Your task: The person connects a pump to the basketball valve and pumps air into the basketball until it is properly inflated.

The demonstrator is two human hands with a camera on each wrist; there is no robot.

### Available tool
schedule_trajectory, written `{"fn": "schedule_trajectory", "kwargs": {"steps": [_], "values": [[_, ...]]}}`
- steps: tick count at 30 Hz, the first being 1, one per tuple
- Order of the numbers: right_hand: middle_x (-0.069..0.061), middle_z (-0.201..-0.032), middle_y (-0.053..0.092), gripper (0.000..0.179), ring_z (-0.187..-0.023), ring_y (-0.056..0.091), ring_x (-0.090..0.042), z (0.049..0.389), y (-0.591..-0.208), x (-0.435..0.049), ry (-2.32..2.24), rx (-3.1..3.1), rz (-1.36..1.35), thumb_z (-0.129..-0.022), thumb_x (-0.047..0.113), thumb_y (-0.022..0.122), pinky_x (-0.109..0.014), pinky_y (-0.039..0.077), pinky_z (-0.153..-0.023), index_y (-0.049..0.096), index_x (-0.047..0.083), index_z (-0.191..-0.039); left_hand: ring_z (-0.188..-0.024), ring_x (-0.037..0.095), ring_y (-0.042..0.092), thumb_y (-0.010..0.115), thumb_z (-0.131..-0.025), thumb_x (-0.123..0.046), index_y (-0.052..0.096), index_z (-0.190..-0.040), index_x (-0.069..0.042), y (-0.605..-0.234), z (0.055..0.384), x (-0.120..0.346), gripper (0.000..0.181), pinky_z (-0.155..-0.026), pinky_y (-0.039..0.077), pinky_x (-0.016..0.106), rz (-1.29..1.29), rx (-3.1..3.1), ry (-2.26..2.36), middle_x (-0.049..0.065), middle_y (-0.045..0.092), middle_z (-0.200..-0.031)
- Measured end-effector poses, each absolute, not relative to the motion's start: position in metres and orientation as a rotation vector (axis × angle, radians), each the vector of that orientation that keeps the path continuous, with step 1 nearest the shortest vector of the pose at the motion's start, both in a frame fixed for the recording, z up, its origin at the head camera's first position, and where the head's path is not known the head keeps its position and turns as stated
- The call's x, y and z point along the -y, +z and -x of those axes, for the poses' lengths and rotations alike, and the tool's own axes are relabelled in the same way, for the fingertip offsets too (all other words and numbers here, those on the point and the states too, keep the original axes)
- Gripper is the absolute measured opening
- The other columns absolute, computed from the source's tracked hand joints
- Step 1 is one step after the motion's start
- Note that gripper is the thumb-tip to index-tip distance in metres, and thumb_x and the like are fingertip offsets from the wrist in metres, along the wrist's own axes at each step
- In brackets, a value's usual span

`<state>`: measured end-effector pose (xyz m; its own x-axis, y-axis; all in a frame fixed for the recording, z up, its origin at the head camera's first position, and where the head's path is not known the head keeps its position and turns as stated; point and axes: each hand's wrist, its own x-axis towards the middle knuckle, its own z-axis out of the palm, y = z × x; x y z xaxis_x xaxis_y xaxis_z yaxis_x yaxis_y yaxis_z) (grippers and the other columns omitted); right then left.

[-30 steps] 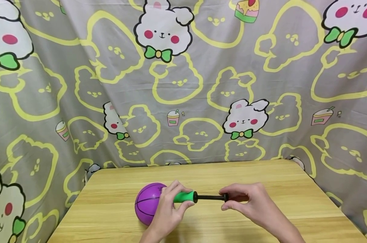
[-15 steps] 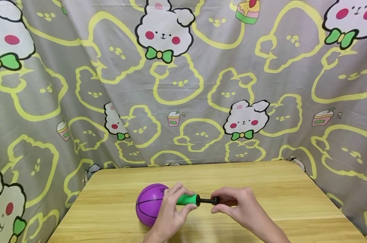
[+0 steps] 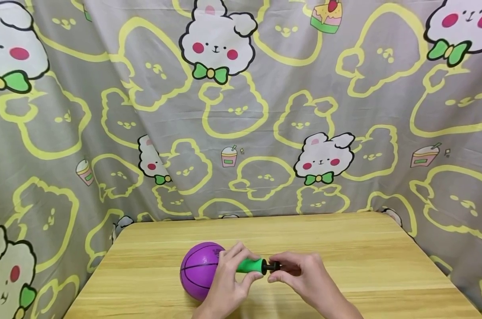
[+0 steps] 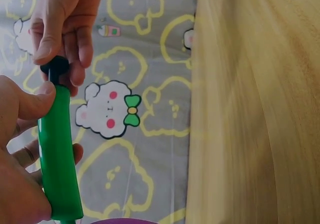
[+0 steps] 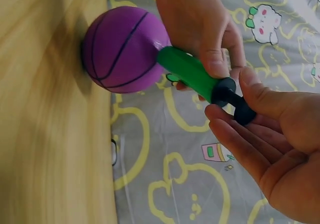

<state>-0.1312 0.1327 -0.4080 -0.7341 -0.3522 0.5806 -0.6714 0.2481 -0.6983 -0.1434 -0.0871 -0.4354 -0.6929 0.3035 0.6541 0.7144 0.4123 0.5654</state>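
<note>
A green hand pump (image 3: 250, 266) lies level in front of me, its body gripped by my left hand (image 3: 228, 279). At its right end my right hand (image 3: 305, 274) pinches the black plunger handle (image 5: 245, 112) between thumb and fingers. Only a short stretch of black rod shows between handle and pump body. A purple ball (image 3: 199, 271) with black basketball lines rests on the table, to the left of the pump. In the right wrist view the pump's far end (image 5: 167, 56) meets the ball's side. My left hand covers part of the ball in the head view.
The wood-grain table (image 3: 364, 248) spreads out beneath the hands and ball. Behind it and at both sides hangs a grey curtain (image 3: 241, 133) printed with yellow outlines and white cartoon rabbits.
My right hand has moved left, sliding the plunger rod most of the way into the pump body. The left hand keeps its grip; ball and pump sit slightly further right in view.
</note>
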Motion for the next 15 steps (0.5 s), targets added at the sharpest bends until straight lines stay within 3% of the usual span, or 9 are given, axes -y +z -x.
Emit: {"fn": "schedule_trajectory", "kwargs": {"steps": [7, 15], "values": [[-0.007, -0.1, 0.078, 0.024, -0.083, 0.074, -0.008, 0.129, -0.408, -0.129, 1.454, 2.3, -0.908, -0.091, 0.018, 0.078, -0.024, 0.058, -0.065, 0.077, 0.004, -0.109, -0.089, 0.0, 0.055, 0.084, -0.082, -0.022, 0.069, -0.102, -0.026, -0.435, 0.144, 0.089, 0.025, -0.085, 0.032, 0.038, 0.849, 2.216, -1.175, -0.019, 0.057, -0.099], [-0.001, -0.102, 0.077, 0.02, -0.087, 0.074, -0.009, 0.126, -0.396, -0.14, 1.431, 2.357, -0.918, -0.092, 0.014, 0.078, -0.023, 0.058, -0.069, 0.076, 0.01, -0.111, -0.092, 0.003, 0.055, 0.082, -0.086, -0.03, 0.069, -0.106, -0.031, -0.434, 0.145, 0.09, 0.024, -0.085, 0.035, 0.034, 0.84, 2.263, -1.232, -0.02, 0.056, -0.1]]}}
